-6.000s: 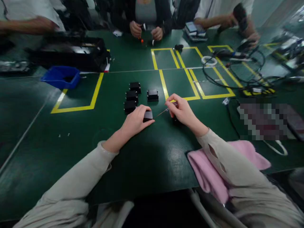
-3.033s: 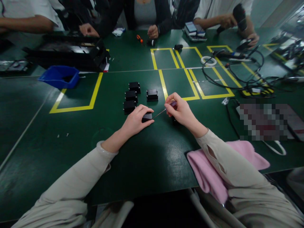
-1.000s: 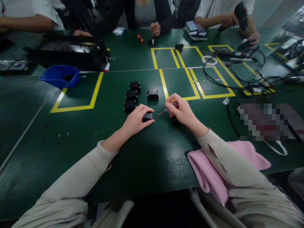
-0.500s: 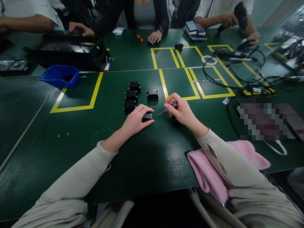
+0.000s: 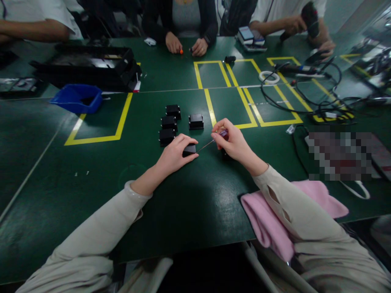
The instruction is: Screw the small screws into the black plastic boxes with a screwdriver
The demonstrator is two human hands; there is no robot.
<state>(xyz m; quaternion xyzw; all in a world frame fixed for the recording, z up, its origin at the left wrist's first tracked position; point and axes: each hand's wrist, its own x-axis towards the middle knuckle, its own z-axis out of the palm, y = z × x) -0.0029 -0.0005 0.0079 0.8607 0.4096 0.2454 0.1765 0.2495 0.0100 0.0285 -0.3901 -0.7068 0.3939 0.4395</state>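
My left hand (image 5: 178, 152) is closed around a small black box (image 5: 189, 150) on the green table, thumb on its near side and fingers on its far side. In my right hand (image 5: 229, 140) I grip a screwdriver (image 5: 225, 133) by its purplish handle. Its thin shaft slants down to the left, and the tip meets the right end of the held box. Just beyond my left hand, several like black boxes (image 5: 168, 135) stand in a column, and a single black box (image 5: 196, 121) sits to their right. A dark item under my right hand is mostly hidden.
A blue scoop-shaped bin (image 5: 77, 99) and stacked black trays (image 5: 88, 67) stand at the left. Right of me are a pink cloth (image 5: 269, 219) and tangled black cables (image 5: 324, 112). Co-workers sit across the table; one person's hand (image 5: 200, 47) rests near an orange-tipped item.
My hands, the box and the screwdriver look almost unmoved. Across the table, a co-worker's hand has left the black trays and now touches the orange item.
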